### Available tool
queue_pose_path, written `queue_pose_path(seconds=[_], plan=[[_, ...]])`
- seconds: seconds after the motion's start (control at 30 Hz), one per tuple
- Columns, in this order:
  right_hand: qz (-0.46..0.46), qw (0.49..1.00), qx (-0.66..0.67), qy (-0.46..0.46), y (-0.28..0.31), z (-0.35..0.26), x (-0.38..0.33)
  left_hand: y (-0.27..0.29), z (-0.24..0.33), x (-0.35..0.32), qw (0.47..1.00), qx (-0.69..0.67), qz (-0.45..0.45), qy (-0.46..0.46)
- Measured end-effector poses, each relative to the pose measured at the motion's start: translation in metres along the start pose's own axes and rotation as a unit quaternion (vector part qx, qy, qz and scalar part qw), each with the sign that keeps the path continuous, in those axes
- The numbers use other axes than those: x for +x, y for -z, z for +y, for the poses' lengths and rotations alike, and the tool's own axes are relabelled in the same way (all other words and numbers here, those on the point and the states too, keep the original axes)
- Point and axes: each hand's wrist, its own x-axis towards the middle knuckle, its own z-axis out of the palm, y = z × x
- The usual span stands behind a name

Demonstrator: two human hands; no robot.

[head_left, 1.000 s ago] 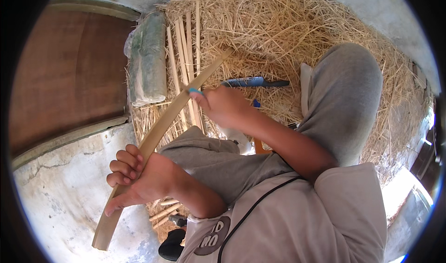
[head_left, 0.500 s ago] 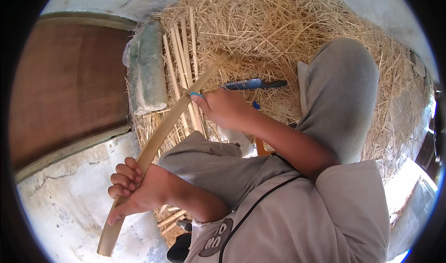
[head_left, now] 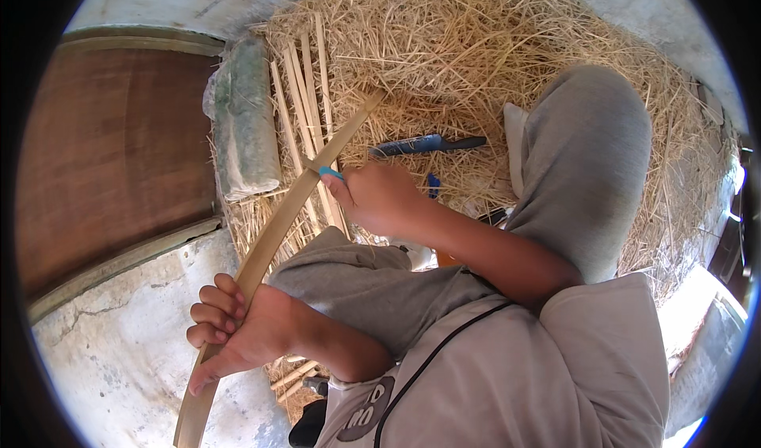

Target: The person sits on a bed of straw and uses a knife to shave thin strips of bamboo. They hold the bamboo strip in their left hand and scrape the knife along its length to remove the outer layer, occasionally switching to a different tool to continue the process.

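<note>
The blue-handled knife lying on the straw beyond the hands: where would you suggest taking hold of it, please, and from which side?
Grip the blue-handled knife by its blue handle, the left part nearest the bamboo strip. The dark blade points right, towards the raised knee, so come from above at the left end. It lies flat and uncovered on the straw.

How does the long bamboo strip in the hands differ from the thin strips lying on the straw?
The long bamboo strip is wider, bowed into a curve and held by the left hand and right hand. The thin strips are narrower, straighter and lie untouched side by side on the straw. Both are pale tan.
</note>
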Motion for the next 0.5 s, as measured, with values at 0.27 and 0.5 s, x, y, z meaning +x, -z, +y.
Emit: queue_pose_path(seconds=[0.27,0.5], plan=[[0.022,1.0,0.011,0.009,-0.018,0.023,0.004,-0.001,-0.001,-0.005,0.999,-0.032,-0.02,0.018],[0.037,0.999,0.01,0.017,-0.008,0.006,0.002,0.004,0.001,-0.006,0.999,-0.027,-0.041,0.011]])
